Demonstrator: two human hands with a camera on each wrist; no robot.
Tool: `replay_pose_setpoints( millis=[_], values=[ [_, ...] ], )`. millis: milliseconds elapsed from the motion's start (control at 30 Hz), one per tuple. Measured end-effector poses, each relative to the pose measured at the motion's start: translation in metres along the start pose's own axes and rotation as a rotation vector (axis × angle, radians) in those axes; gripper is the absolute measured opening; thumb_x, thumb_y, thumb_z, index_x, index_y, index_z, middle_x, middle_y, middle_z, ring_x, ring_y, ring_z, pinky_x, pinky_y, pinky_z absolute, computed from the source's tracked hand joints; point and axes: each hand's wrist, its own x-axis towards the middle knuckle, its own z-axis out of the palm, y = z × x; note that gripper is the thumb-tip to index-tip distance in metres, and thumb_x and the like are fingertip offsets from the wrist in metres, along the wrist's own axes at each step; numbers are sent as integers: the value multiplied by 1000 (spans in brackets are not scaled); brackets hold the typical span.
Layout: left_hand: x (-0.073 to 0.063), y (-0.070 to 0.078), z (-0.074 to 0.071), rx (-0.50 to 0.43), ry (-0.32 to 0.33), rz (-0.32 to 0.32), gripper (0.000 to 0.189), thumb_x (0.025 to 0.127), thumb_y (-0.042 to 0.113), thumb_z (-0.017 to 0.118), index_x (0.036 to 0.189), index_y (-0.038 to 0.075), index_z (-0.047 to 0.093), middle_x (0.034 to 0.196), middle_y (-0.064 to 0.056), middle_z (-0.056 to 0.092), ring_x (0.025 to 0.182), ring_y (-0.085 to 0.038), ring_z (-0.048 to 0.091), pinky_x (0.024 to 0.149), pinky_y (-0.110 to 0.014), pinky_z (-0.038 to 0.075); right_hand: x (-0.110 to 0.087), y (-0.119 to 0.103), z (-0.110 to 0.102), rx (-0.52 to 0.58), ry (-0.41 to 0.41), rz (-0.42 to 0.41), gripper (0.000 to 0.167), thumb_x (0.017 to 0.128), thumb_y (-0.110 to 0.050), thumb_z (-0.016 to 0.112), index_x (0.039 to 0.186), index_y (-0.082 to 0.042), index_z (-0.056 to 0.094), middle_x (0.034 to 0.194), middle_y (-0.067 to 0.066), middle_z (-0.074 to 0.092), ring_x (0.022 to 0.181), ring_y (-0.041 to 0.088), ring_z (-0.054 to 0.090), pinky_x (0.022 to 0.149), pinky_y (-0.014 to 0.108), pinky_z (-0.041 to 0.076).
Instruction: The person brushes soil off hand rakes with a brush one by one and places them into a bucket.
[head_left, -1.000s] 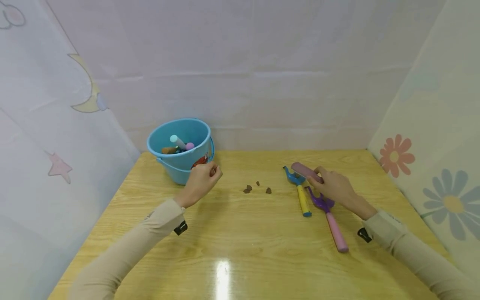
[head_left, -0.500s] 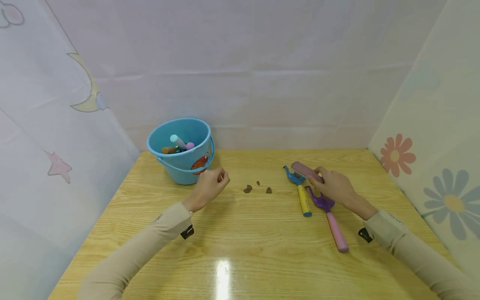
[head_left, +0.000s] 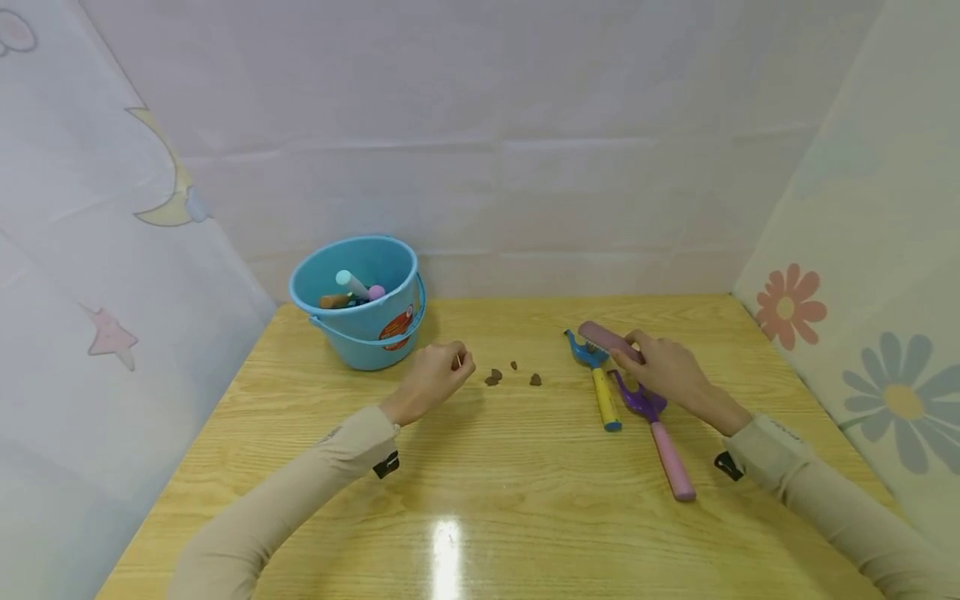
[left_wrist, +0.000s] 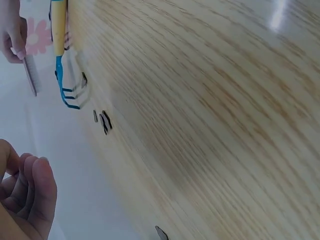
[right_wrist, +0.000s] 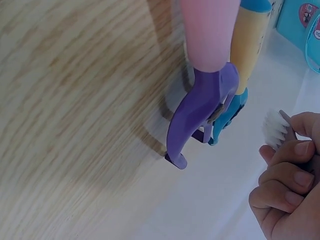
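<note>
My right hand (head_left: 662,367) grips a mauve brush (head_left: 609,340) with white bristles, held over the head of a blue hand rake (head_left: 604,392) with a yellow handle. In the right wrist view the bristles (right_wrist: 275,129) stick out past the curled fingers. Just below this hand lies a purple hand rake (head_left: 660,433) with a pink handle. My left hand (head_left: 431,379) hovers over the table, left of several small brown flakes (head_left: 495,377). Its fingers (left_wrist: 44,185) are loosely curled in the left wrist view, and nothing shows between them.
A light blue bucket (head_left: 358,333) with a carrying handle stands at the back left, holding several tool handles (head_left: 352,283). The wooden table (head_left: 480,467) ends at a pale cloth wall (head_left: 480,167) behind, with printed cloth on both sides.
My left hand has moved right and slightly toward me, away from the bucket's front and nearer the brown flakes. The right hand and brush have stayed nearly still.
</note>
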Motion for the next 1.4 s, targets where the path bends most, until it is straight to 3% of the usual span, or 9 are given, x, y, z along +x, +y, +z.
replay_pose_setpoints(
  millis=[267,467,967,1233,1400],
  values=[
    [3,5,9,-19,-13,28,17,95,7,57,80,9,64,60,6,54,47,-3,43,47,-20,39,-3,1,4,5,3,16,50,102,-40,53,118,7,58,54,-3,45,40,9,35,39,24,29],
    [4,10,13,-15,-100,-27,15,97,9,57,84,8,65,67,3,60,52,-3,50,51,-20,43,-3,1,4,1,3,-2,50,102,-40,53,118,8,58,53,-3,43,40,9,34,39,23,28],
    [12,29,30,-77,-290,-77,20,102,13,52,88,10,67,64,5,57,49,-4,42,50,-22,37,-2,6,8,2,1,6,50,102,-39,53,118,7,58,51,-4,43,39,9,34,39,24,27],
    [13,34,41,-73,-309,-51,20,101,13,52,93,8,69,69,4,60,50,-4,42,51,-20,37,-4,4,5,17,9,-11,49,102,-36,54,117,10,57,51,-4,46,37,9,36,37,23,28],
    [13,41,46,-127,-355,-78,18,100,12,53,99,5,70,70,4,61,48,-3,43,49,-19,37,-4,4,4,18,-2,-5,50,103,-38,52,119,10,57,51,-4,47,37,9,36,37,24,28]
  ],
)
